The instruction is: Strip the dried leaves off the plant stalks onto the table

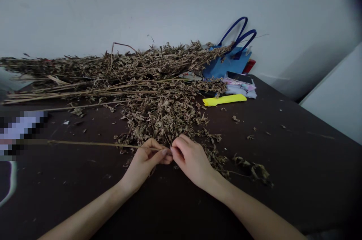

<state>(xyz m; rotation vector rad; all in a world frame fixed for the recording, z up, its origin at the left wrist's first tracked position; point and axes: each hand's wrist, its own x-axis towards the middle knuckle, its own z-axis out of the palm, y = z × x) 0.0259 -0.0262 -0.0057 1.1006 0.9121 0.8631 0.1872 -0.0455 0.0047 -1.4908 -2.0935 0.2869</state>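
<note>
A long thin dry stalk (93, 143) lies across the dark table (296, 157), running left from my hands. My left hand (147, 162) is closed on its right end in a pinch. My right hand (190, 159) is closed too, its fingertips meeting the left hand's at the same end of the stalk. Just beyond both hands lies a heap of dried, crumbled leaves (164, 115). Behind that is a big pile of dried leafy stalks (113, 68) stretching along the wall.
A blue bag (227, 62) with looped handles stands at the back right, a phone (240, 77) on folded cloth (240, 88) beside it. A yellow flat object (224, 99) lies in front. Loose leaf bits (251, 170) dot the table right of my hands.
</note>
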